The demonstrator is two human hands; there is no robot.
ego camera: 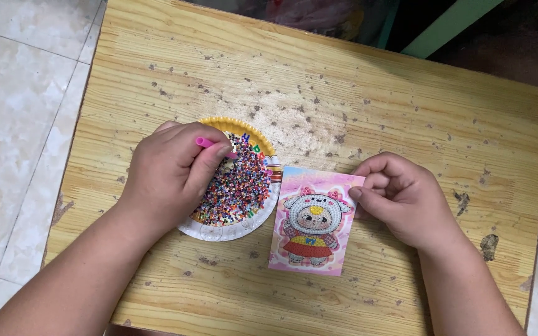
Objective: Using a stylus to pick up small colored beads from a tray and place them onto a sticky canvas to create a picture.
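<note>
Picking beads for the picture card

Our left hand pinches a pink pen, tip down among the beads in the paper plate; our right hand curls closed, thumb pinning the pink card just beside the plate on the table. Judging by this, a bead must be lifted and carried carefully across.

Tabletop: pale wood w/ visible grain, rough, pitted, dark chipped specks. Paper plate, centre-left: white matt fluted rim. Beads in it: small, glossy plastic. Pink pen: smooth plastic. Card, centre: glossy, gem-studded figure. Floor, left: polished tile.
</note>
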